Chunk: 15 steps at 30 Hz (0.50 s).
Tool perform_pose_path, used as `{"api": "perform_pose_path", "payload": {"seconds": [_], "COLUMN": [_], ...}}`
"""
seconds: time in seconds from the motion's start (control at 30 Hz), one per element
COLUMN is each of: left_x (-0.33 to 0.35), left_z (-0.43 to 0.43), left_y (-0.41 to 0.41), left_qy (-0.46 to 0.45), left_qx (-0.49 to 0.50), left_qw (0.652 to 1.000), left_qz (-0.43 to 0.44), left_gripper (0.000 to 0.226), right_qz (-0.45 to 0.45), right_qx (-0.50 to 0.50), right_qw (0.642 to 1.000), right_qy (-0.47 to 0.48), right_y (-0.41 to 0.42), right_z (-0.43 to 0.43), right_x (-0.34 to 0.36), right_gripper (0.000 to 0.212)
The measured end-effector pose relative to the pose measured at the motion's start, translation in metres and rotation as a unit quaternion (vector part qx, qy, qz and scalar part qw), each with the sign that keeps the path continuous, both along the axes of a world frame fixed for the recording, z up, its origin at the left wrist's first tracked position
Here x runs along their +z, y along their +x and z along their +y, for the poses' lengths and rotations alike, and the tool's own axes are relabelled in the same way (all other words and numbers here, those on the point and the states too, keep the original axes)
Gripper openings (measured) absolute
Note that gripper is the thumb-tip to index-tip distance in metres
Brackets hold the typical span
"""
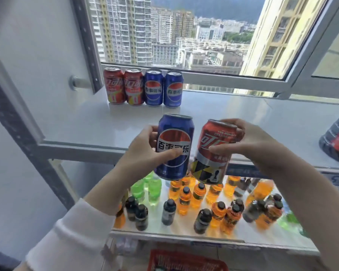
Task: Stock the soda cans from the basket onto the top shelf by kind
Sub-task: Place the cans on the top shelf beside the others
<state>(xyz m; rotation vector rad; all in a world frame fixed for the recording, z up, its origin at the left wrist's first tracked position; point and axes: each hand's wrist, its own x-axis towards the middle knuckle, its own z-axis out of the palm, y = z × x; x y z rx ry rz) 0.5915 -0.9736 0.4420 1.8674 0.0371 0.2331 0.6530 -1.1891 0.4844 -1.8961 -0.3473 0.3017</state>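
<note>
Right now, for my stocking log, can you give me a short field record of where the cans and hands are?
left hand: grips held blue can
right hand: grips held red can, tilted
top shelf: back-left row, two shelved red cans, then two shelved blue cans
lower shelf: orange, green and dark bottles
basket: red, bottom edge, contents not visible

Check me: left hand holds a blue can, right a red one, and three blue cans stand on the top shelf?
Not quite: the head view shows two blue cans on the top shelf, not three. The rest is right.
</note>
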Motion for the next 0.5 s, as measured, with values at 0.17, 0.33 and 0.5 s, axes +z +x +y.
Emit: {"api": "perform_pose_path", "payload": {"seconds": [0.17, 0.33, 0.5], "left_x": [0.009, 0.004, 0.003], "left_z": [0.015, 0.034, 0.037], "left_y": [0.041, 0.083, 0.129], "left_qy": [0.008, 0.022, 0.034], "left_qx": [-0.021, -0.022, -0.046], "left_qw": [1.000, 0.999, 0.998], "left_qz": [-0.005, -0.010, -0.018], "left_gripper": [0.043, 0.053, 0.058], "right_qz": [-0.019, -0.042, -0.067], "right_qx": [-0.010, -0.033, -0.078], "right_qw": [1.000, 0.999, 0.995], "right_qy": [0.006, -0.008, -0.006], "right_y": [0.046, 0.084, 0.117], "right_z": [0.013, 0.021, 0.022], "right_x": [0.017, 0.022, 0.018], "right_gripper": [0.082, 0.081, 0.075]}}
